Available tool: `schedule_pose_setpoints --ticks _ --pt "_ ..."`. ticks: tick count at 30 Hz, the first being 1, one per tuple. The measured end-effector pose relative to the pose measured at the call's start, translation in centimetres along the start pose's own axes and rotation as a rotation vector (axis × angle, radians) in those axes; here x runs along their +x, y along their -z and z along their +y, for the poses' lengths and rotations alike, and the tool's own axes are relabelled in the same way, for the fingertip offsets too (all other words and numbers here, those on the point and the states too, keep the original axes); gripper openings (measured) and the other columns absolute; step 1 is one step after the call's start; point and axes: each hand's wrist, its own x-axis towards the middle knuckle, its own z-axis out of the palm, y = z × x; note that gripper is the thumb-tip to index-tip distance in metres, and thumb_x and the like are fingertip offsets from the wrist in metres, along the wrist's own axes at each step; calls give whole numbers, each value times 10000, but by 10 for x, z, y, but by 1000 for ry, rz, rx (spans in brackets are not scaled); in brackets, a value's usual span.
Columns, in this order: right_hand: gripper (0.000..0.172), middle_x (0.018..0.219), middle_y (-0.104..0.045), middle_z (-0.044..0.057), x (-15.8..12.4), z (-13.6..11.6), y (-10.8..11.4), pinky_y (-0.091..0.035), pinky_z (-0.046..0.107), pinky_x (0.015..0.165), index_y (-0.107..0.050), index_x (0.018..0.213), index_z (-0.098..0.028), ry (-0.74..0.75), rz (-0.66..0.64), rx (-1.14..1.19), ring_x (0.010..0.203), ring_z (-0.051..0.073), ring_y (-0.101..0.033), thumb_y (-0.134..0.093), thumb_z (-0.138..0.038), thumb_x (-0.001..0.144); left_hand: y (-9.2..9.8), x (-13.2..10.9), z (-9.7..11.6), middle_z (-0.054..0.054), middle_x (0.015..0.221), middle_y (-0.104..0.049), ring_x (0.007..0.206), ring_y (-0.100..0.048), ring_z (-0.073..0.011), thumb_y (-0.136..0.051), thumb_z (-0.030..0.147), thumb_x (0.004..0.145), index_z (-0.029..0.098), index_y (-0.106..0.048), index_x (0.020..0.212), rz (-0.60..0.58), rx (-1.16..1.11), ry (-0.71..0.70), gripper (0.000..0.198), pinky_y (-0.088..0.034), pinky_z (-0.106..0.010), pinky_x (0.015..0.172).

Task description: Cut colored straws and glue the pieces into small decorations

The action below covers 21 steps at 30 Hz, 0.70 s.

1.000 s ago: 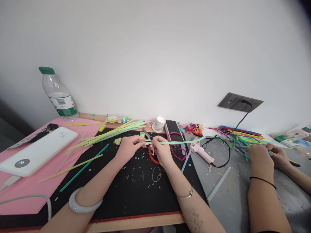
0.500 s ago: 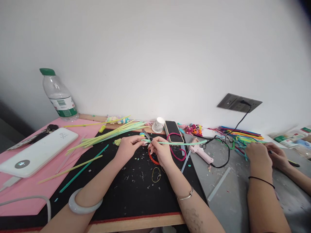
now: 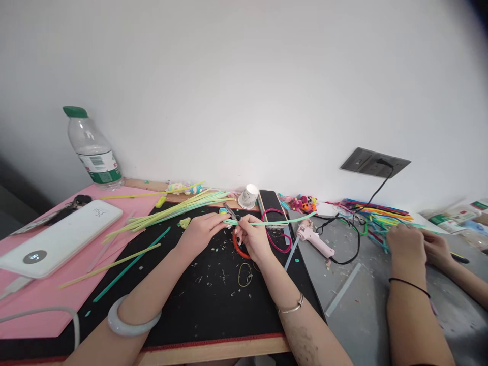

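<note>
A long mint-green pipe cleaner [image 3: 287,220] stretches to the right from between my two hands, which are close together over the black mat. My left hand [image 3: 202,231] pinches its left end, where it appears doubled. My right hand [image 3: 252,236] is closed on it just beside, thumb and forefinger together. Metal blades [image 3: 231,210] show behind the fingertips, and an orange-red loop handle [image 3: 239,247] shows below them. My right hand hides the part between, so I cannot tell whether it touches this tool.
Yellow and green pipe cleaners [image 3: 168,213] lie behind my left hand. A paper cup [image 3: 248,196], a phone [image 3: 269,199] and a pink glue gun [image 3: 315,240] with its cord stand beyond and rightward. A power bank [image 3: 63,236] is left. Another person's hands [image 3: 409,246] work at right.
The pipe cleaner's free right end has shifted slightly left and up. My left hand's fingers have closed further over its left end, which now looks doubled.
</note>
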Motion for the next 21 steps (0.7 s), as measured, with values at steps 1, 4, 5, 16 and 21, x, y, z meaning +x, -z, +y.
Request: schedule_pose_setpoints --ticks 1,4,5,16,21 --pt "252 489 -613 -19 0 0 0 -368 147 320 -521 594 -163 -8 -5 11 324 50 -456 -699 -296 714 0 0 0 -63 983 -725 862 -680 -191 -498 346 904 188 -691 1000 -12 20 -14 268 -530 -298 804" --pt "249 485 -615 -20 0 0 1 -366 142 313 -525 611 -166 -27 -21 35 321 53 -466 -715 -301 699 1 0 3 -57 924 -737 817 -691 -184 -477 373 913 186 -701 941 -28 66 -12 293 -540 -278 758" --pt "251 483 -614 -20 1 0 1 -365 140 310 -526 615 -167 -29 -25 42 320 53 -468 -719 -304 697 1 0 4 -55 912 -739 809 -693 -183 -472 378 915 186 -702 928 -26 73 -8 299 -540 -271 747" --pt "229 579 -666 22 3 3 3 -447 163 354 -580 700 -149 -48 -49 126 384 75 -534 -728 -323 703 1 -1 6 -39 880 -732 783 -676 -158 -431 307 932 186 -672 899 -60 77 53 271 -499 -239 731" --pt "235 604 -670 30 3 3 2 -479 178 401 -614 749 -139 -14 -29 88 423 80 -554 -737 -332 698 3 1 10 -21 794 -722 727 -663 -150 -442 284 920 186 -650 844 -71 72 121 242 -472 -232 682"
